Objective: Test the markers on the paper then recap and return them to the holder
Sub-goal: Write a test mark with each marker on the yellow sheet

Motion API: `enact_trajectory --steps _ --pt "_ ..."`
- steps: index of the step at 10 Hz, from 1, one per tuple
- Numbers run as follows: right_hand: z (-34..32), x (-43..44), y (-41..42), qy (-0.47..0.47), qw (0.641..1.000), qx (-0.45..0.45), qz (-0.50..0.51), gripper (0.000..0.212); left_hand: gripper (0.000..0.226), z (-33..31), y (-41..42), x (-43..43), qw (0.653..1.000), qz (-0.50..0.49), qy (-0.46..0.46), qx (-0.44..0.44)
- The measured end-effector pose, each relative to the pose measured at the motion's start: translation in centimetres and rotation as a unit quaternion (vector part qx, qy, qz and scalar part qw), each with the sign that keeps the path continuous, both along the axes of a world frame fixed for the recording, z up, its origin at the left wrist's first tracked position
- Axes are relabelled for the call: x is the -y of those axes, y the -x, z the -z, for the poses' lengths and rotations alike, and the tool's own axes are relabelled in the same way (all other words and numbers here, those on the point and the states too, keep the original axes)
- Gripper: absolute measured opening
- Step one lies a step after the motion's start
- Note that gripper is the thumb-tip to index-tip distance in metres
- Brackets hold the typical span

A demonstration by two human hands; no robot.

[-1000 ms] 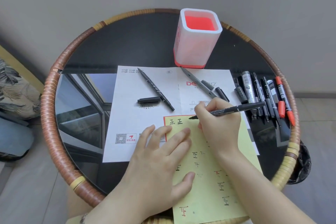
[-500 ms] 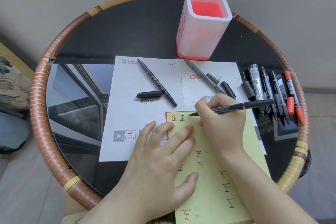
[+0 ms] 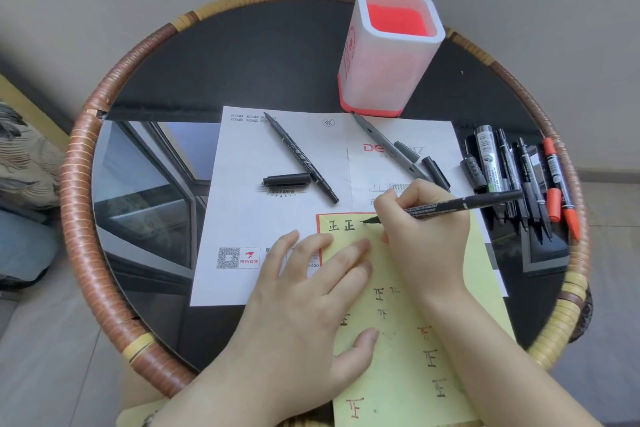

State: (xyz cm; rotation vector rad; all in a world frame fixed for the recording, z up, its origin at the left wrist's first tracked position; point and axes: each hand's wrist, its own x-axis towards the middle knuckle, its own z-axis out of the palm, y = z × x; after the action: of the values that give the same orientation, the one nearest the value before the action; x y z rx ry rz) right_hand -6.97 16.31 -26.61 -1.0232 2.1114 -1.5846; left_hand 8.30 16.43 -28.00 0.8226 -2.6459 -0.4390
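Two hands busy: right hand (image 3: 424, 239) writes (black marker (image 3: 460, 205)), left hand (image 3: 304, 308) pins yellow paper (image 3: 408, 357).

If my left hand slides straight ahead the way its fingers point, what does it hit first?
Probably the right hand gripping the black marker, just beyond the fingertips of the left hand on the yellow paper.

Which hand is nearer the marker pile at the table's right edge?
Right. The right hand grips a black marker on the yellow paper, just left of the marker pile; the left hand presses flat on the paper, farther left.
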Motion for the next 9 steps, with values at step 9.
enact_trajectory --steps 9 --pt "0.05 -0.03 -0.15 -0.001 1.000 -0.004 -0.013 0.033 0.053 -0.10 0.07 0.05 1.000 0.002 0.000 0.006"
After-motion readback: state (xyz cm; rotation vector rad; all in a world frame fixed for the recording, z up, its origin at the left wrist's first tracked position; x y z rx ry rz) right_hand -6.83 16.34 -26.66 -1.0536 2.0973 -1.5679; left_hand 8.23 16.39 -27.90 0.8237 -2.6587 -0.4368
